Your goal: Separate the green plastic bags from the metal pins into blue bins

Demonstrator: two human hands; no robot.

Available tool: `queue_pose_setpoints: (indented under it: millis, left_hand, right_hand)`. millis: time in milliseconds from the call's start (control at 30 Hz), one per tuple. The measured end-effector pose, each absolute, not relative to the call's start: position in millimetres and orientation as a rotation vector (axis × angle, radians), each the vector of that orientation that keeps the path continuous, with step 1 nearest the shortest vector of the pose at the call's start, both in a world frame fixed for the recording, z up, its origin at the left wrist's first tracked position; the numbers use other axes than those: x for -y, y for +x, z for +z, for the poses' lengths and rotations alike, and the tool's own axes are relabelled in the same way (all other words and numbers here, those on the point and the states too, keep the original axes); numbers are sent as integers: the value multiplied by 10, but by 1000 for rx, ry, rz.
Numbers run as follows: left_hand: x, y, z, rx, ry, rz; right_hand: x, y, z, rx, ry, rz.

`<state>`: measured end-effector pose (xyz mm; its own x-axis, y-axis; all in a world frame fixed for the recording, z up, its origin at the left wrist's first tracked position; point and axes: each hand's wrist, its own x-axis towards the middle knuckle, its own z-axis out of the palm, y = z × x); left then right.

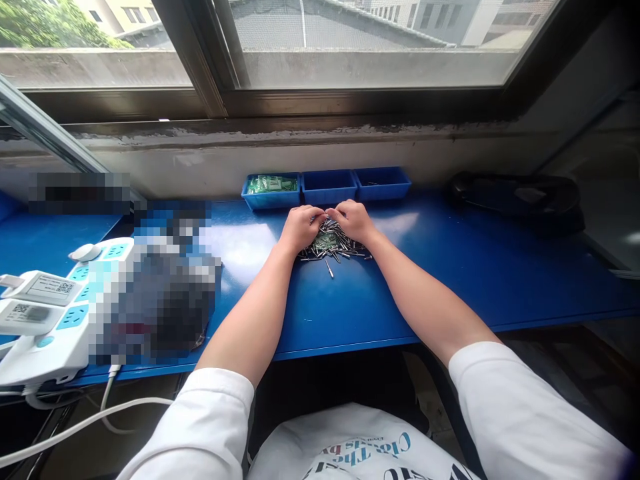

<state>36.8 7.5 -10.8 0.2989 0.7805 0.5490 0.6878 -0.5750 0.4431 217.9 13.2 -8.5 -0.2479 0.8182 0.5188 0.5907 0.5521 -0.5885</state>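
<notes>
My left hand (302,228) and my right hand (354,221) meet above a pile of small metal rods (344,247) on the blue table. Both have their fingers curled, with thumbs and fingertips close together at the pile's far side. Whatever is between the fingertips is too small to make out. A green packet (326,241) lies among the rods, between my hands. One rod (329,269) sits apart, at the near edge of the pile.
Behind my hands stand a blue bin (273,200) with green packets, a middle blue bin (329,195) and a right blue bin (383,191) holding some dark pieces. A white power strip (65,333) with plugs is at left; a dark bag (520,197) lies at right.
</notes>
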Motion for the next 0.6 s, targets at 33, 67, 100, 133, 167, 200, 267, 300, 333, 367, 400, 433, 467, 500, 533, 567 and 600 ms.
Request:
queue_pose_setpoints:
  millis: [33, 67, 100, 133, 167, 200, 267, 300, 333, 367, 400, 433, 467, 500, 533, 567, 600]
  left_hand:
    - [-76, 365, -112, -1407, 2427, 1141]
    - [-76, 363, -113, -1432, 2420, 1141]
    - [-76, 360, -114, -1454, 2411, 1140]
    - [-75, 358, -113, -1471, 2400, 1138]
    - [-74, 356, -113, -1483, 2389, 1137]
    - [-72, 355, -112, -1488, 2380, 1137]
    - [-66, 356, -111, -1486, 2366, 1141]
    - [-62, 357, -110, -1481, 2360, 1142]
    - [-56, 359, -109, -1475, 2355, 1143]
    - [-49, 360, -107, -1473, 2349, 1143]
    - [-42, 360, -104, -1477, 2342, 1145]
    - [-35, 360, -101, -1489, 2333, 1147]
    - [-28, 358, -98, -1510, 2321, 1148]
    - [-24, 355, -96, -1537, 2308, 1146]
    - [-21, 351, -95, -1569, 2294, 1137]
    - [-21, 347, -96, -1602, 2280, 1120]
    - [-23, 342, -99, -1630, 2267, 1094]
  right_hand:
    - [-121, 2180, -81, 1910, -1124, 379]
    - [-110, 2180, -76, 1864, -1102, 433]
    - [-99, 2180, -70, 1819, -1076, 504]
    - [-91, 2180, -64, 1776, -1049, 582]
    - [-84, 2181, -58, 1737, -1022, 659]
    - [-81, 2181, -52, 1702, -997, 727]
    - [-81, 2184, -44, 1641, -954, 830]
    - [-83, 2186, -43, 1614, -934, 869]
    - [-88, 2189, -43, 1592, -916, 901]
    - [-93, 2192, -45, 1572, -903, 923]
    - [-99, 2197, -47, 1558, -897, 931]
    - [-105, 2205, -48, 1547, -903, 918]
    - [-111, 2214, -47, 1541, -926, 875]
    - [-117, 2227, -44, 1536, -971, 797]
    - [-124, 2244, -38, 1535, -1031, 688]
    - [-130, 2263, -31, 1536, -1104, 562]
    - [-138, 2284, -24, 1540, -1184, 437]
